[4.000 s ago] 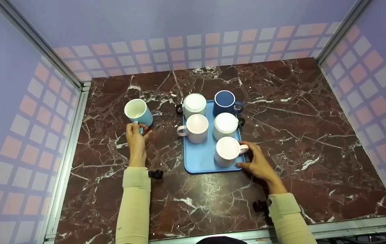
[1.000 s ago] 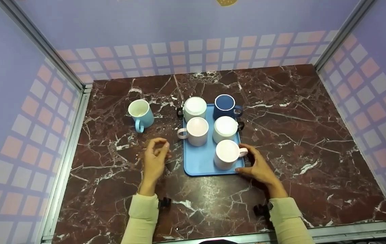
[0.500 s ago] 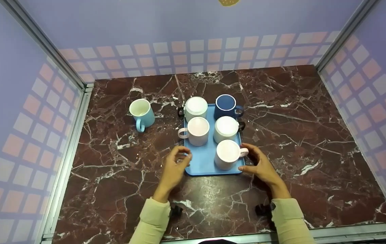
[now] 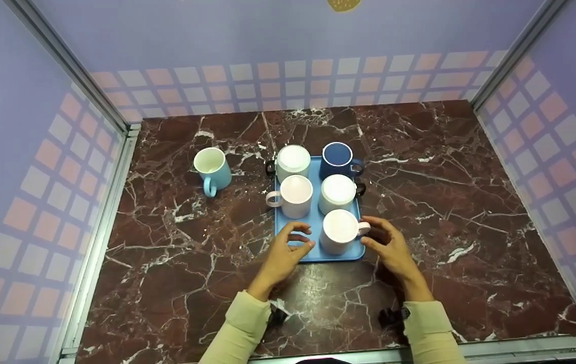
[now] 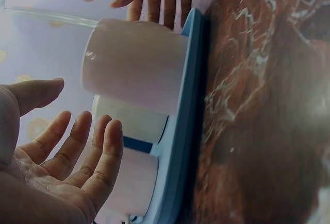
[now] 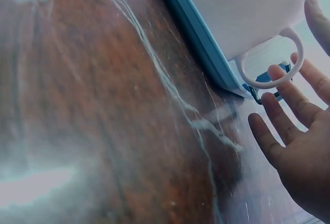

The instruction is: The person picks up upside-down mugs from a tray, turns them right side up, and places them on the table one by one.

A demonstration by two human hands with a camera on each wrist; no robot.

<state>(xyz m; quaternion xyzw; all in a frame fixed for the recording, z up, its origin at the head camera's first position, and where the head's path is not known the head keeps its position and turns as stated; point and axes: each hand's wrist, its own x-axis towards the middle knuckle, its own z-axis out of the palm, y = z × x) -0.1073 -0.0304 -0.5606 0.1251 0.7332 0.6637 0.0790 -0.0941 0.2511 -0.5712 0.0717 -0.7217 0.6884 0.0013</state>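
My left hand [image 4: 286, 254] hovers over the front left part of the blue tray [image 4: 313, 256], fingers loosely bent and holding nothing, just left of the front pale pink mug [image 4: 338, 240]. In the left wrist view a gap shows between that hand [image 5: 72, 167] and this mug [image 5: 136, 62]. My right hand [image 4: 394, 250] is on the mug's other side, fingers spread around its handle [image 4: 364, 228]. The right wrist view has fingertips beside the handle [image 6: 296, 69], not curled around it; contact is unclear. The mug stands bottom up on the tray.
Behind on the tray stand another pale pink mug [image 4: 296, 197], a white mug with dark handle [image 4: 337, 194], a second white one [image 4: 293, 164] and a navy mug [image 4: 337, 164]. A light blue mug [image 4: 214, 172] stands upright on the marbled table [image 4: 449, 202], left.
My left hand has let go of the light blue mug's handle and travelled right to the front pink mug. My right hand has stayed near that mug's handle, shifting only slightly.
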